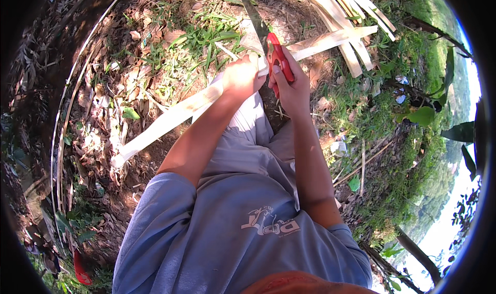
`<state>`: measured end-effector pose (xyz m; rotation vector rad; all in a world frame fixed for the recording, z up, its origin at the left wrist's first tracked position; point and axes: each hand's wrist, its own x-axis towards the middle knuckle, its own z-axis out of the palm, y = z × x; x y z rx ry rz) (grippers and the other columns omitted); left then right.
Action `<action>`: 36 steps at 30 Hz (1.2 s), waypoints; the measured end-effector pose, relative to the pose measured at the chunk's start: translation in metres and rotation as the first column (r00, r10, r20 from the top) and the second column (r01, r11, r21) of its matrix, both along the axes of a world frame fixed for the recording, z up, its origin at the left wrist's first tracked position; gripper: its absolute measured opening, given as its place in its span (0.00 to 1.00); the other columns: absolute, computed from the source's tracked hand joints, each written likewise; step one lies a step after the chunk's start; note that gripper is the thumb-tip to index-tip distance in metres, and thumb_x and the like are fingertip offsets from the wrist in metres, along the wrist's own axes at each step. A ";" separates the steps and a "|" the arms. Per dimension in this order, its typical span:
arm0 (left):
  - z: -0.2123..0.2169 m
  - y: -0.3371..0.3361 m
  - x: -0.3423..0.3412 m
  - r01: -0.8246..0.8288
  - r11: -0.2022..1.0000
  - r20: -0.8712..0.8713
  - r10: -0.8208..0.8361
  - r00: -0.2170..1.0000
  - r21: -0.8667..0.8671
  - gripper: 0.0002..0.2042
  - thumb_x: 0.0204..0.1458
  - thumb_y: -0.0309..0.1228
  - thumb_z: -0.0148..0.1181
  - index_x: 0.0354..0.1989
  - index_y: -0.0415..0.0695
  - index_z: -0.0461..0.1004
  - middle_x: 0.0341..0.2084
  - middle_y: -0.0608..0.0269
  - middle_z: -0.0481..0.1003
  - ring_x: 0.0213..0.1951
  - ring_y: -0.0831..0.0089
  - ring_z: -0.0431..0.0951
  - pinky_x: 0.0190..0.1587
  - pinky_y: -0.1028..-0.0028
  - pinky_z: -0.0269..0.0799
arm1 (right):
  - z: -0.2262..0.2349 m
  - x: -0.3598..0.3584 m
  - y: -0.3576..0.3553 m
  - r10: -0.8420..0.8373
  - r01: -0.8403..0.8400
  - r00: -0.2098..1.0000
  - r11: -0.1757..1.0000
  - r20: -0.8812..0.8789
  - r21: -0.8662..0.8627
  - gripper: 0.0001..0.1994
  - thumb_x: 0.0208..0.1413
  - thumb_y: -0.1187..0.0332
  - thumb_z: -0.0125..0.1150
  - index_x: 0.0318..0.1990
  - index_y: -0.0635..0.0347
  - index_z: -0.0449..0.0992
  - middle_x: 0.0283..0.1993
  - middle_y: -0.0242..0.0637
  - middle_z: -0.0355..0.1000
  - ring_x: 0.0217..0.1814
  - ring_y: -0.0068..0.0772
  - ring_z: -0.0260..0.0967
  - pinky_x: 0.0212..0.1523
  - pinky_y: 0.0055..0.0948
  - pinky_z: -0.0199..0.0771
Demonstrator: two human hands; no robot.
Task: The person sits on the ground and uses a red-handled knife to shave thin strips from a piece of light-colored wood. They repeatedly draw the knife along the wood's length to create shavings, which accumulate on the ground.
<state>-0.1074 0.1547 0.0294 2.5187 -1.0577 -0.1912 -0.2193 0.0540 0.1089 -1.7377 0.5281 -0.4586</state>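
Note:
In front of me, my right hand [293, 87] is closed round the red handle of a handsaw [274, 50]. Its thin blade points away, toward the top of the view. My left hand [242, 78] grips a long, pale, flat strip of wood or bamboo [178, 117] near its middle, just left of the saw. The strip slants from the lower left up to the right, passing behind the saw handle. Where the blade meets the strip, my hands partly hide it.
Several pale strips [336, 25] lie in a pile at the far right. Long thin curved strips [66, 95] run along the left side. Dry leaves [173, 35] and grass cover the ground, with a red object [81, 268] at the lower left. Branches and leafy plants [421, 116] stand at the right.

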 end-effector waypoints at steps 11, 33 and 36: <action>-0.009 -0.008 0.010 -0.050 0.997 -0.001 0.050 0.999 0.058 0.31 0.49 0.52 0.71 0.49 0.38 0.69 0.42 0.49 0.81 0.43 0.55 0.88 0.47 0.56 0.85 | -0.028 0.035 -0.019 -0.087 0.090 0.995 0.993 -0.045 0.077 0.13 0.73 0.64 0.63 0.49 0.67 0.83 0.32 0.32 0.78 0.34 0.17 0.73 0.36 0.23 0.72; 0.004 -0.012 0.010 -0.076 0.983 -0.083 0.090 0.992 0.166 0.33 0.57 0.58 0.67 0.50 0.36 0.70 0.45 0.45 0.82 0.47 0.51 0.88 0.49 0.55 0.85 | -0.018 -0.006 -0.015 -0.042 0.045 0.999 0.992 0.028 -0.114 0.18 0.70 0.70 0.64 0.64 0.65 0.81 0.49 0.47 0.87 0.50 0.25 0.82 0.51 0.27 0.80; -0.009 -0.011 0.008 -0.104 0.984 -0.002 0.105 0.994 0.142 0.33 0.58 0.59 0.65 0.50 0.36 0.70 0.45 0.46 0.82 0.46 0.51 0.88 0.48 0.55 0.85 | -0.012 -0.006 -0.014 0.024 -0.020 1.000 0.980 0.018 -0.200 0.18 0.73 0.65 0.63 0.65 0.63 0.81 0.50 0.38 0.85 0.42 0.18 0.76 0.41 0.20 0.76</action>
